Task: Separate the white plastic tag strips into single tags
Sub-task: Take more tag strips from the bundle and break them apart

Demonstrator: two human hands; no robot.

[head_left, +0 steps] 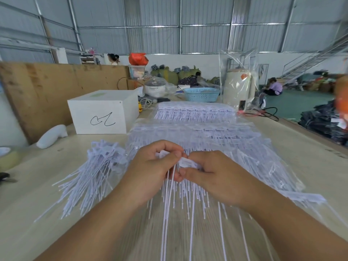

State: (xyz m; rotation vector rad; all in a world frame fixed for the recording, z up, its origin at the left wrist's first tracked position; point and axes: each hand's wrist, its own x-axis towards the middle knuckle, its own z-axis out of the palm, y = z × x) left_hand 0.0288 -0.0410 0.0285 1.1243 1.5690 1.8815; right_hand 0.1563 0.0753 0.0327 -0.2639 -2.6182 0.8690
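A white tag strip sits between both hands over the table's middle, its thin tails hanging down toward me. My left hand pinches the strip's head on the left with thumb and curled fingers. My right hand grips the same strip just to the right, the two hands touching. Loose single tags lie fanned in a pile on the left of the table. Stacked unseparated strips in clear plastic lie behind my hands, with another stack farther back.
A white box with a pen scribble stands at the back left, a white bundle beside it. A blue basket, a wrapped appliance and cables sit at the table's far end. A tape roll lies at the left edge.
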